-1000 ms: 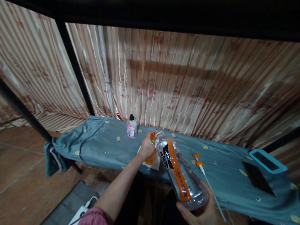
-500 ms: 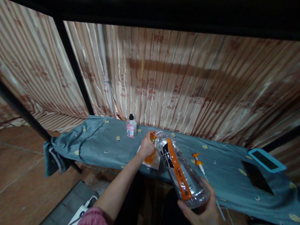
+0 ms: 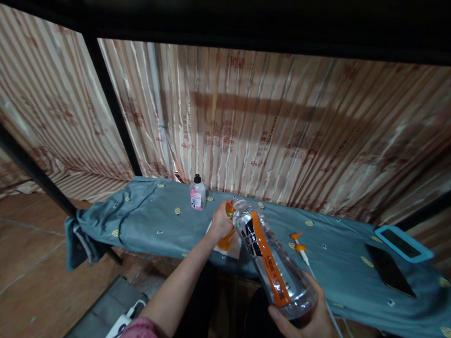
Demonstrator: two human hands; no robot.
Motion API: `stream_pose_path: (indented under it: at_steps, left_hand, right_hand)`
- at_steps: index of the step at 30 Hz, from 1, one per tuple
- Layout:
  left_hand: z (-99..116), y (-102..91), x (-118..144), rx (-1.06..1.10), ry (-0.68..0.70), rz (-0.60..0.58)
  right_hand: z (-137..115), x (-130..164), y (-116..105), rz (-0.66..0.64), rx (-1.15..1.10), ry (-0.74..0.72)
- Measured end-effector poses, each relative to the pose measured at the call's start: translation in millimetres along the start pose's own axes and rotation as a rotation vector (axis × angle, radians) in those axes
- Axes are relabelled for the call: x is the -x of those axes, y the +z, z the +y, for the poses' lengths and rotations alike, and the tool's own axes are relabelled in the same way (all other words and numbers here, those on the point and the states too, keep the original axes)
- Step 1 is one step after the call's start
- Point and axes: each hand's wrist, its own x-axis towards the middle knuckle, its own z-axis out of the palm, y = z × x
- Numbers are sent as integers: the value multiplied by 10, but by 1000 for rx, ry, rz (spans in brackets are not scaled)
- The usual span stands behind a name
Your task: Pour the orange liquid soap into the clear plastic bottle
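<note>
Two hands: both belong to the person wearing the camera, and each holds a bottle.
Left hand (image 3: 219, 222): closed around a small orange bottle (image 3: 228, 235), which stands on a white tissue (image 3: 232, 248) on the table.
Right hand (image 3: 308, 327): wrapped around the base of a clear bottle (image 3: 271, 263), low in the view, in front of the table edge.
Clear bottle: large, with a black and orange label, tilted so its open neck points up and left and meets the top of the orange bottle.
Table (image 3: 152, 220): long and low, covered in a blue-grey cloth with small yellow dots.
Pump (image 3: 300, 247): an orange pump head with a long white tube, lying loose on the cloth just right of the clear bottle.
Small bottle (image 3: 197, 193): clear with a black cap and pink label, upright near the back of the table.
Phone (image 3: 389, 270): dark, flat on the cloth at the right.
Tablet (image 3: 403, 242): blue-framed, lying just beyond the phone.
Curtain (image 3: 279, 131): striped beige and red, hanging behind the table.
</note>
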Motion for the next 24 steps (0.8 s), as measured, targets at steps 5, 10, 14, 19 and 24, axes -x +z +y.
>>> stream_pose_path:
  at_steps: [5, 10, 14, 19, 24]
  left_hand:
    - [-19, 4, -11, -4, -5, 8]
    - [-37, 6, -19, -5, 17, 5]
    - [-41, 5, -9, 13, 18, 2]
    - [-50, 2, -1, 38, 18, 0]
    - [-40, -1, 8, 36, 14, -2]
  right_hand:
    - [-399, 95, 99, 107, -83, 106]
    - [-572, 125, 144, 109, -127, 133]
    - [-589, 116, 144, 118, -160, 161]
    - [-615, 135, 147, 135, -164, 156]
    - [-581, 150, 161, 133, -133, 166]
